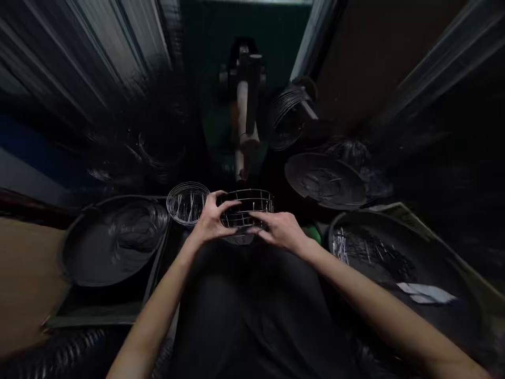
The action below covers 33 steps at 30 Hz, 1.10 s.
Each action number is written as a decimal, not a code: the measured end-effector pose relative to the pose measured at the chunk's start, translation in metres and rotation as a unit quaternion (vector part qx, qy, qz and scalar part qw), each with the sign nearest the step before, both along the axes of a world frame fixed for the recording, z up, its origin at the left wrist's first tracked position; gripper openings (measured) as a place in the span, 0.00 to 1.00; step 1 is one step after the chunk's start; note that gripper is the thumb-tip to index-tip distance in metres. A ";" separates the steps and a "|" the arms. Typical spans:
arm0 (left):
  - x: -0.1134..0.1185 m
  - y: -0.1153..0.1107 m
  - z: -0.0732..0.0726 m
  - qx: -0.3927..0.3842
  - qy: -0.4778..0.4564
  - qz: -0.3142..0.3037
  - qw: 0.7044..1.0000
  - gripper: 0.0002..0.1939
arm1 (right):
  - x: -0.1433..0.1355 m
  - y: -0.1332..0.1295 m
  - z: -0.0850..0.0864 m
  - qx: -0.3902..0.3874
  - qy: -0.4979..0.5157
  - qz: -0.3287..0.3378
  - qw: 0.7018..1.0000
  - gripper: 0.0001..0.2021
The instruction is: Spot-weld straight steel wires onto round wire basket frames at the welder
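Note:
A round wire basket frame [258,199], made of thin metal rings joined by short upright wires, sits between my hands at the foot of a machine. My left hand [213,218] grips its left side, with the thumb and fingers curved around the wires. From the right, my right hand [278,227] holds the near side of the frame, fingers bent toward the left hand. Close beside my left hand is a stack of wire rings [188,202] with short wires inside it. The lower part of the frame is dim and partly hidden by my fingers.
A machine [246,105] with a pale horn rises straight ahead. To the left a dark round pan [94,252] holds wire rings. On the right are a smaller pan [323,181] and a large pan [394,284] with wire pieces. A wire coil [288,113] hangs behind.

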State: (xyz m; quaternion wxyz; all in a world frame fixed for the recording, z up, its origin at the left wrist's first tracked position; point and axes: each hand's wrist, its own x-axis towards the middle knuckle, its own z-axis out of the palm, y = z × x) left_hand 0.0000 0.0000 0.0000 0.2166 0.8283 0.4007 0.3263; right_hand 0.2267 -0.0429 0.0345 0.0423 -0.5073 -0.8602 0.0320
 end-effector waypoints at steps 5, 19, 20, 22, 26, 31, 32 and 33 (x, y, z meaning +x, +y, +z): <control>-0.009 0.002 -0.011 -0.002 -0.014 0.018 1.000 0.34 | -0.009 0.006 -0.009 0.007 -0.048 0.054 0.997 0.26; -0.005 0.000 -0.016 0.004 -0.011 0.026 1.000 0.34 | 0.010 -0.002 -0.010 0.014 0.072 0.077 0.994 0.22; -0.005 -0.001 -0.018 0.002 -0.007 0.031 1.000 0.33 | 0.016 -0.009 -0.011 0.029 0.118 0.065 0.990 0.19; -0.006 -0.002 -0.023 0.005 0.001 0.043 0.999 0.33 | 0.030 -0.027 -0.014 0.039 0.218 0.013 0.975 0.15; -0.009 -0.003 -0.031 0.013 0.012 0.074 0.997 0.33 | 0.071 -0.075 -0.043 0.001 0.291 -0.160 0.943 0.13; -0.007 -0.002 -0.031 0.013 0.015 0.082 0.996 0.33 | 0.115 -0.137 -0.096 -0.025 0.069 -0.259 0.963 0.17; -0.005 -0.002 -0.030 0.017 0.014 0.079 0.997 0.33 | 0.119 -0.143 -0.101 -0.031 0.025 -0.270 0.962 0.17; -0.003 -0.002 -0.029 0.022 0.011 0.075 0.997 0.33 | 0.122 -0.147 -0.103 -0.045 -0.011 -0.278 0.959 0.16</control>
